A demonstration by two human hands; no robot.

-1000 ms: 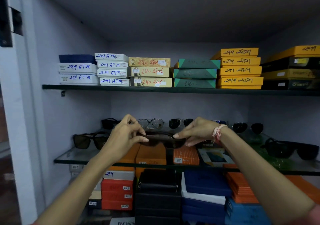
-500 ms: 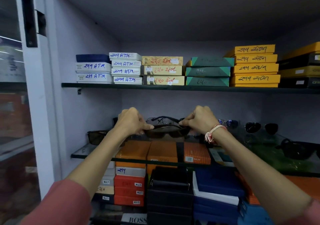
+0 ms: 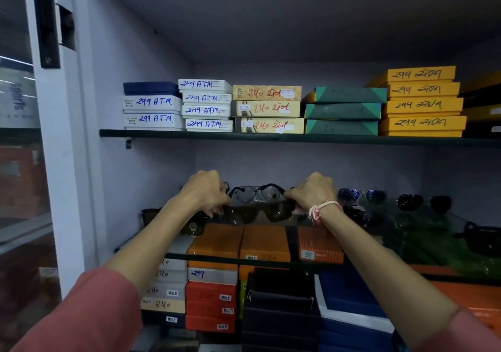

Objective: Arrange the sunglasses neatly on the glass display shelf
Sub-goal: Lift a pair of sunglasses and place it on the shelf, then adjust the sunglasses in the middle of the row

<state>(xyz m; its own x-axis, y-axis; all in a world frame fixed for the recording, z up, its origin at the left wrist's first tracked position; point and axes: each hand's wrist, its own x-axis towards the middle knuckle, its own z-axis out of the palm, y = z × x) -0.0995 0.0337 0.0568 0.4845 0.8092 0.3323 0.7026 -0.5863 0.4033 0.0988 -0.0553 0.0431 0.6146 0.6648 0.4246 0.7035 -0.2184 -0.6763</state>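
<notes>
left hand (image 3: 206,191) and right hand (image 3: 314,193) each pinching one end of dark sunglasses (image 3: 257,213), held level just over glass shelf (image 3: 271,262), other pairs lined up behind.

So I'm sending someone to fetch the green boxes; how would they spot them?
Look at the upper shelf, above the glass display shelf with the sunglasses. Among its box stacks, the green boxes sit three high, between the beige boxes and yellow boxes; only they lack bold handwritten labels.
</notes>
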